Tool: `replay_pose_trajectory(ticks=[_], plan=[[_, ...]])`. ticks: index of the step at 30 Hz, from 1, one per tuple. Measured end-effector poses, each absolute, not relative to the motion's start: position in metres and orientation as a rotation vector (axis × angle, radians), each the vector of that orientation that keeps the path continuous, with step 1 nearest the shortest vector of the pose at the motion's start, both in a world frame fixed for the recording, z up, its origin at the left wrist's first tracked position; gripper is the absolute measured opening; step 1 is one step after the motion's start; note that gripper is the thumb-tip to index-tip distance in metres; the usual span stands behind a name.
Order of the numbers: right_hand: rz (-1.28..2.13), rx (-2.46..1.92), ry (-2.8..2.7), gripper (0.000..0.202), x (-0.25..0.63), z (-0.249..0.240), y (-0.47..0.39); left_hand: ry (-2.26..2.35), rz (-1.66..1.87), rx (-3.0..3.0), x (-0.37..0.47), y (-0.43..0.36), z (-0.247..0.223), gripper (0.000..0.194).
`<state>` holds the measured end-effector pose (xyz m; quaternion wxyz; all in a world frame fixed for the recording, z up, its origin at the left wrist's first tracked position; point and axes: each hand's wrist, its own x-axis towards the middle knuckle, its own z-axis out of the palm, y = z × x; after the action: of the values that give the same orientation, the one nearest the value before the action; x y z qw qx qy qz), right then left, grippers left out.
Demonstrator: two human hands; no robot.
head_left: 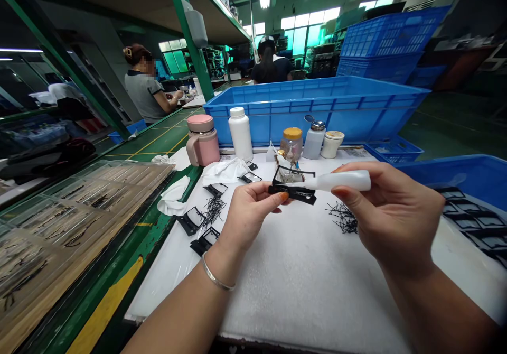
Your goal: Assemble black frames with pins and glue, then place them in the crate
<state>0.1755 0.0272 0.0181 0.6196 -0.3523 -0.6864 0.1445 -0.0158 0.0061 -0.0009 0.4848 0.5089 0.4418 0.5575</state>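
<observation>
My left hand (pixel 257 208) is closed on a black plastic frame part (pixel 295 193), pinched between thumb and fingers above the white work surface. In my right hand (pixel 390 211) lies a small white squeeze bottle (pixel 344 180), held sideways with its thin nozzle pointing left. The nozzle tip is at the black part; whether it touches I cannot tell. Below the bottle sits a pile of thin black strips (pixel 344 217). Left of my left hand are another pile of black strips (pixel 213 211) and several similar black frames (pixel 190 221).
Behind the hands stand a pink mug (pixel 204 142), a white bottle (pixel 240 134), a yellow-lidded jar (pixel 292 141), a pump dispenser (pixel 315 141) and a small cup (pixel 332 145). A large blue crate (pixel 309 105) is beyond them. Compartment trays (pixel 59 227) lie left. Two people sit farther back.
</observation>
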Motion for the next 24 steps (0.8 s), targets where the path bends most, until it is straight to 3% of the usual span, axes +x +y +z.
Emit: replay_pose_trajectory(ticks=[24], plan=[[0.261, -0.744, -1.583, 0.018, 0.1765, 0.0159, 0.0306, 1.056, 1.372, 1.25, -0.0161, 0.0068, -0.002, 0.017]])
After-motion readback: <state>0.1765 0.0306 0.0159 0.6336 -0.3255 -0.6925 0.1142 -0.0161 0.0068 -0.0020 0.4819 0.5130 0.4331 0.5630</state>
